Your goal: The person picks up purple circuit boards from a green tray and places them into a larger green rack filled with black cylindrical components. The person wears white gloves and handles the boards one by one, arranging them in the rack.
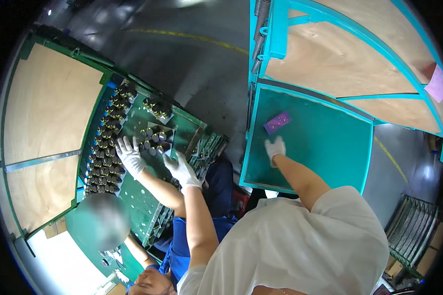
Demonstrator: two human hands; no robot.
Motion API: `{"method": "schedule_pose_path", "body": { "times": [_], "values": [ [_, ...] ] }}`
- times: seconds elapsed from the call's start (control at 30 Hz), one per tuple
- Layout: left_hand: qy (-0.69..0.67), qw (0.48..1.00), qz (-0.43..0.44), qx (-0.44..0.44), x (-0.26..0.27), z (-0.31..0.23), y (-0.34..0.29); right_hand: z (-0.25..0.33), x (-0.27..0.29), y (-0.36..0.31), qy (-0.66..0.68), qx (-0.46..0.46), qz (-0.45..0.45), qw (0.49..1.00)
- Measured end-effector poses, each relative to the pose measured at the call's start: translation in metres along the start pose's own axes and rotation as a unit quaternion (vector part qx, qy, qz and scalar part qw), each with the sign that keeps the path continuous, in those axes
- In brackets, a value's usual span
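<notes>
My left hand (182, 171), in a white glove, reaches over the green bench (143, 118) with its fingers apart. Just beyond its fingertips, a group of short dark cylinders (155, 136) with pale ends stands on a light sheet. A co-worker's gloved hand (130, 156) is spread on the near left of that group. My right hand (275, 149), also gloved, is over the teal-framed green table (325, 147), thumb and fingers parted and nothing seen in them. Slightly beyond it lies a purple rectangular block (277, 122) with small light spots.
Rows of dark cylinders (103, 162) line the bench's left side, and another small group (157, 109) sits at its far edge. Wood-panelled frames (44, 98) rise at left and wood panels in a teal frame (330, 59) at right. A co-worker in blue (182, 241) is close at my left.
</notes>
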State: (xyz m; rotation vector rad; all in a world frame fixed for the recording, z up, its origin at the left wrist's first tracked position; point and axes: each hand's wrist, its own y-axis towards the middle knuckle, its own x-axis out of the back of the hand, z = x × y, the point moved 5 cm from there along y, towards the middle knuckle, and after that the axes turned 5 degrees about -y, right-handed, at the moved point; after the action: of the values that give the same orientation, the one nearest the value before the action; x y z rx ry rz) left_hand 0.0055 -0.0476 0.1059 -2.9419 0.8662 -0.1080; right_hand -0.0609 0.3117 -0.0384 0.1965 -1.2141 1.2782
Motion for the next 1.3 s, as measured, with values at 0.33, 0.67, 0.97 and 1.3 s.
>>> {"method": "schedule_pose_path", "body": {
  "times": [0.33, 0.67, 0.97, 1.3],
  "values": [
    [0.253, 0.922, 0.264, -0.127, -0.007, 0.053, -0.177, 0.028, -0.001, 0.082, -0.503, 0.396, -0.016, 0.768],
    [0.067, 0.936, 0.32, 0.134, -0.04, 0.062, -0.21, -0.022, 0.039, 0.034, -0.096, 0.187, 0.229, 0.95],
    [0.009, 0.891, 0.446, 0.086, -0.107, 0.013, -0.279, -0.033, 0.179, -0.093, 0.308, 0.187, 0.393, 0.846],
    [-0.341, 0.704, 0.465, 0.415, -0.134, -0.085, -0.365, -0.052, 0.301, -0.155, 0.499, 0.233, 0.421, 0.721]
  ]
}}
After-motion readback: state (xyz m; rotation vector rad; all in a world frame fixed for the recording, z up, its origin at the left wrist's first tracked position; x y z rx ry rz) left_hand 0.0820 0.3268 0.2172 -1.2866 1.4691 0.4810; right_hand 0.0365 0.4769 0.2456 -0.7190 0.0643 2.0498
